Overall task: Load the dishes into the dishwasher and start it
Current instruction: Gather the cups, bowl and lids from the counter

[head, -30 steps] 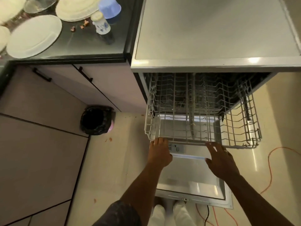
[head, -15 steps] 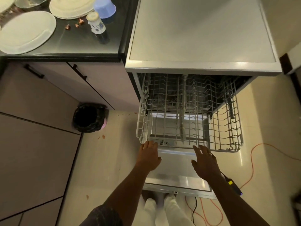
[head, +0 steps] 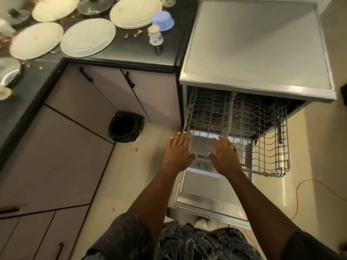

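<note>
The steel dishwasher stands open, its door folded down flat over the floor. A white wire rack is pulled out above the door and holds nothing. My left hand hovers with straight fingers at the rack's front left corner. My right hand, fingers also straight, is over the rack's front rail; whether it touches the rail I cannot tell. Several white plates, such as an oval plate and a round plate, lie on the dark counter to the left, beside a blue bowl and a small patterned cup.
A black-lined bin stands on the floor against the cabinets, left of the dishwasher. An orange cable runs over the tiles on the right. A metal pot sits at the counter's left edge.
Both hands have lifted from the rack's front edge and moved up and closer together. The view has swung left, bringing more of the counter and plates into sight.
</note>
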Available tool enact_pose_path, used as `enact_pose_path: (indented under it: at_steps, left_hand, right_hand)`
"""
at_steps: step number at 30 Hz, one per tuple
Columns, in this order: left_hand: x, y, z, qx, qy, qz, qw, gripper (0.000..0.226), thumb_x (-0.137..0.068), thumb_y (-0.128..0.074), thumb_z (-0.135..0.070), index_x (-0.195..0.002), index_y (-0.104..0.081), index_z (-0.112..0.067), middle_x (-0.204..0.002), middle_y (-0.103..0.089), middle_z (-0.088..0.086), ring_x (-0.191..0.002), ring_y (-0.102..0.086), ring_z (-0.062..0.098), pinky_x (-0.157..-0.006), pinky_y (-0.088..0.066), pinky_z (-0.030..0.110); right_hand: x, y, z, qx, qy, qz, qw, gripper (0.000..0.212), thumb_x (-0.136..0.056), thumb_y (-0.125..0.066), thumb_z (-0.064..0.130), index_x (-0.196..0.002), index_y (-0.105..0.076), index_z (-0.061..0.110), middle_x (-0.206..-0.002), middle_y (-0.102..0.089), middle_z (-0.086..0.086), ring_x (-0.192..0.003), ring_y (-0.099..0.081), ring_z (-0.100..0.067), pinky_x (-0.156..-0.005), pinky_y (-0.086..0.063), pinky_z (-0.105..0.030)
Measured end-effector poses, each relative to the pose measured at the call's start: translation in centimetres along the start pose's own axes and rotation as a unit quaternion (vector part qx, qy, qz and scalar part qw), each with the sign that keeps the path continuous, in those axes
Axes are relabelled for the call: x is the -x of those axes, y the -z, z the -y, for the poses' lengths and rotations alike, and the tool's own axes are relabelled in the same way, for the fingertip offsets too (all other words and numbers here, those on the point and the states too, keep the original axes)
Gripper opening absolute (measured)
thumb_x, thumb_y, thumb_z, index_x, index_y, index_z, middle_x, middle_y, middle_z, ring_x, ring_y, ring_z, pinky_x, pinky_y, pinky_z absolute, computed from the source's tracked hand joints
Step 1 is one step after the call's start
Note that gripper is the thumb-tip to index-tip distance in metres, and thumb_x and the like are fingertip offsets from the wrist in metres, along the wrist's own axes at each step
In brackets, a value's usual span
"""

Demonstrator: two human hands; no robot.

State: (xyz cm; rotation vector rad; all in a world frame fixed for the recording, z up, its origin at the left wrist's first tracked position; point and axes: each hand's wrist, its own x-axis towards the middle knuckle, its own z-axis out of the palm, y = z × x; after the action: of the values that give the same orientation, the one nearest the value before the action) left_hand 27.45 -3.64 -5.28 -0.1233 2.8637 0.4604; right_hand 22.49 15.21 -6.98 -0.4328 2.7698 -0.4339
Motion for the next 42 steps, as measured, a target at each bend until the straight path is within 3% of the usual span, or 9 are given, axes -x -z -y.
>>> enact_pose_path:
  at_steps: [5, 9, 14, 22, 29, 36, 42]
  left_hand:
    - [0.6, 2.3, 4.7, 0.002, 0.016, -0.021, 1.0, 0.082, -0.094, -0.055, -0.053, -0.157, -0.02, -0.014, -0.167, -0.008, 0.007, -0.155, 0.0, 0.025, -0.124, -0.005, 0.046]
    - [-0.1, 5.2, 10.6, 0.022, 0.028, -0.038, 0.999, 0.081, -0.094, -0.053, -0.055, -0.157, -0.022, -0.014, -0.168, -0.007, 0.006, -0.155, -0.001, 0.024, -0.124, -0.004, 0.044]
    - [-0.8, 9.7, 19.9, 0.014, 0.021, -0.03, 0.999, 0.082, -0.095, -0.05, -0.055, -0.159, -0.015, -0.016, -0.168, 0.0, 0.003, -0.154, 0.007, 0.022, -0.124, 0.002, 0.042]
    - [-3.6, 17.3, 29.8, -0.001, -0.007, -0.047, 0.999, 0.083, -0.097, -0.043, -0.059, -0.16, -0.009, -0.017, -0.168, 0.006, 0.004, -0.153, 0.013, 0.023, -0.125, 0.003, 0.044]
    - [-8.6, 20.9, 31.2, 0.038, -0.025, -0.082, 0.996, 0.081, -0.097, -0.045, -0.059, -0.159, -0.012, -0.019, -0.168, 0.002, 0.003, -0.154, 0.011, 0.022, -0.125, 0.001, 0.043]
    - [-17.5, 23.7, 31.8, 0.041, -0.053, -0.085, 0.994, 0.081, -0.096, -0.046, -0.059, -0.159, -0.014, -0.019, -0.168, 0.002, 0.001, -0.154, 0.012, 0.02, -0.125, 0.002, 0.042]
    - [-25.3, 26.0, 32.3, 0.037, -0.023, -0.077, 0.996, 0.082, -0.095, -0.048, -0.059, -0.159, -0.014, -0.02, -0.168, 0.0, 0.001, -0.154, 0.007, 0.021, -0.125, 0.0, 0.041]
  right_hand:
    - [-1.4, -0.1, 6.0, 0.005, 0.013, -0.006, 1.0, 0.065, -0.097, -0.059, 0.033, -0.155, -0.033, 0.017, -0.163, -0.027, -0.011, -0.152, -0.02, -0.03, -0.12, -0.021, -0.049]
    - [-3.8, -0.8, 11.7, -0.004, 0.013, -0.038, 0.999, 0.066, -0.097, -0.059, 0.035, -0.155, -0.034, 0.017, -0.162, -0.03, -0.011, -0.151, -0.022, -0.031, -0.121, -0.024, -0.048]
    - [-7.0, -1.9, 20.4, -0.051, -0.044, -0.066, 0.996, 0.064, -0.099, -0.056, 0.036, -0.156, -0.034, 0.019, -0.163, -0.028, -0.011, -0.152, -0.021, -0.031, -0.121, -0.022, -0.048]
    - [-12.0, 0.5, 31.5, -0.073, -0.052, -0.119, 0.989, 0.066, -0.1, -0.057, 0.037, -0.157, -0.031, 0.018, -0.165, -0.024, -0.01, -0.153, -0.017, -0.03, -0.122, -0.022, -0.048]
    - [-18.0, 4.0, 34.1, -0.053, -0.031, -0.161, 0.985, 0.066, -0.099, -0.058, 0.037, -0.156, -0.031, 0.019, -0.161, -0.028, -0.008, -0.15, -0.023, -0.027, -0.121, -0.029, -0.047]
    - [-27.6, 6.2, 33.8, -0.077, -0.038, -0.172, 0.981, 0.065, -0.098, -0.06, 0.034, -0.155, -0.033, 0.019, -0.164, -0.024, -0.009, -0.152, -0.018, -0.029, -0.121, -0.027, -0.05]
    - [-37.2, 9.3, 33.8, -0.099, -0.033, -0.189, 0.977, 0.072, -0.093, -0.067, 0.028, -0.154, -0.031, 0.015, -0.16, -0.027, -0.016, -0.147, -0.026, -0.036, -0.117, -0.034, -0.05]
